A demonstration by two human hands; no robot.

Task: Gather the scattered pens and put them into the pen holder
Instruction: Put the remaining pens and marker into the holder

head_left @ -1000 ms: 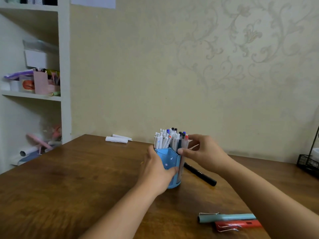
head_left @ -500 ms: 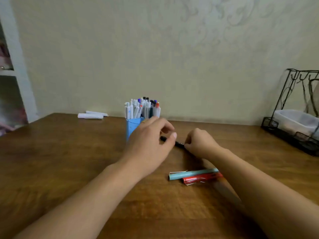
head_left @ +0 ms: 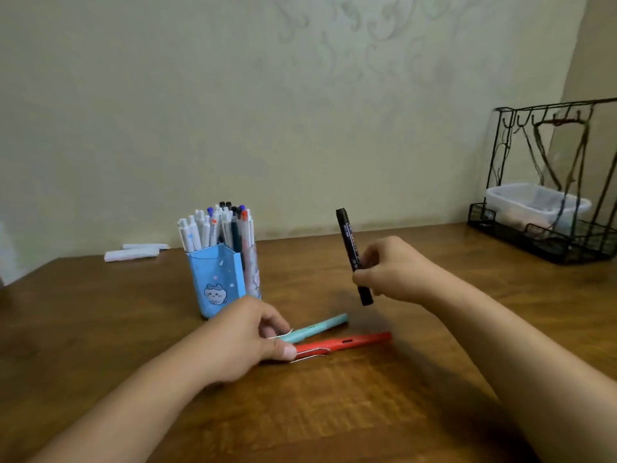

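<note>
A blue pen holder (head_left: 215, 282) with a cartoon face stands on the wooden table (head_left: 334, 412), packed with several white pens (head_left: 213, 228). To its right, my right hand (head_left: 397, 270) holds a black marker (head_left: 349, 238) nearly upright above the table. My left hand (head_left: 247, 335) rests in front of the holder, its fingers closing on the left ends of a teal pen (head_left: 317, 327) and a red pen (head_left: 350, 342), which lie side by side on the table.
A black wire rack (head_left: 547, 235) holding a clear plastic box (head_left: 531, 205) stands at the back right. Two white tubes (head_left: 133, 252) lie by the wall at the back left.
My right hand has lifted the black marker off the table and turned it upright. My left hand has moved from beside the holder down to the teal and red pens.
</note>
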